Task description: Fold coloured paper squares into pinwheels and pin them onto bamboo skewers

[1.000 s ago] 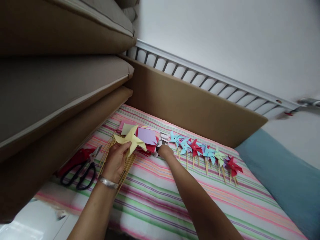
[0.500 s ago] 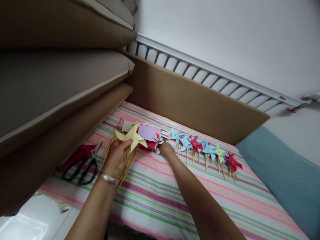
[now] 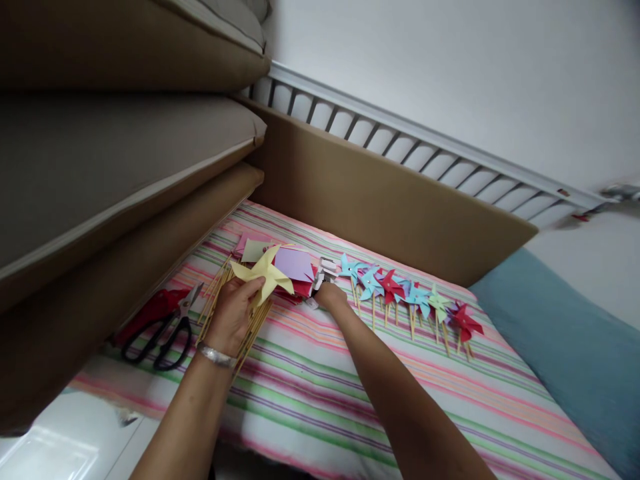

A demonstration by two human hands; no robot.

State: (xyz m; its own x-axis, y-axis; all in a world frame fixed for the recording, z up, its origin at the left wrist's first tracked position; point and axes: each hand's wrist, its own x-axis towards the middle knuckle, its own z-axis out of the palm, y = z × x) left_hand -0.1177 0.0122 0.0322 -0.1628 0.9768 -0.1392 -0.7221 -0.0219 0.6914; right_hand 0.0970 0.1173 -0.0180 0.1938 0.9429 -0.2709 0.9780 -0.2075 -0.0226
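Note:
A yellow paper pinwheel [image 3: 273, 273] is pinched at its middle by my left hand [image 3: 235, 310], thumb on top. Under that hand lies a bundle of thin wooden sticks [image 3: 255, 333]. My right hand [image 3: 327, 293] reaches down into a small open box [image 3: 327, 265] with white flaps; its fingers are hidden inside or behind it. Between the two hands are stacked coloured paper sheets, a lilac sheet [image 3: 295, 264] on top and red ones [image 3: 303, 289] beneath. Right of the box, several finished pinwheels on sticks lie in a row, among them a light blue pinwheel [image 3: 371, 283].
Black-handled scissors [image 3: 165, 339] lie at left by a red bag-like item [image 3: 155, 313]. Thick cushions [image 3: 135, 147] lean in from the left. A brown board [image 3: 375, 193] stands behind the striped cloth [image 3: 310, 387], and a blue-green cushion [image 3: 565, 333] borders it at right.
The right hand has shifted very slightly at the small box. The left hand keeps the yellow pinwheel in the same place, and the view has moved a little.

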